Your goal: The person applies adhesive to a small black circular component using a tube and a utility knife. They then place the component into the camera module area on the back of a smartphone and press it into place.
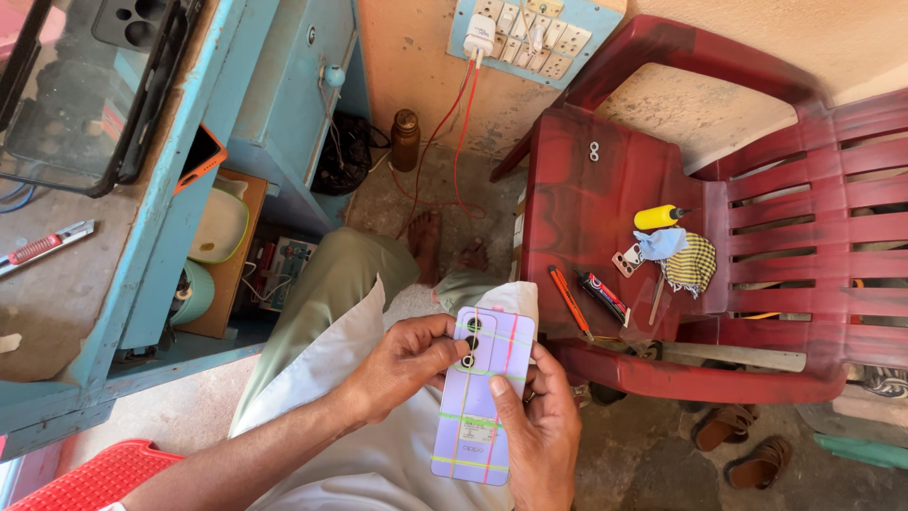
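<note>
A lilac smartphone [480,393] lies back side up above my lap, with thin coloured lines crossing its back and a small sticker near its lower end. My left hand [402,364] grips its left edge, thumb and fingertips resting by the camera lenses. My right hand [534,426] holds the right edge from below, thumb laid across the middle of the back. Both hands carry the phone together.
A dark red plastic chair [605,180] at the right bears an orange tool [570,301], a small tube [605,298], a yellow bottle [659,217] and cloths [689,263]. A blue workbench [142,274] stands left with a cutter [43,248]. A wall socket board [530,38] hangs above. Sandals [742,445] lie on the floor.
</note>
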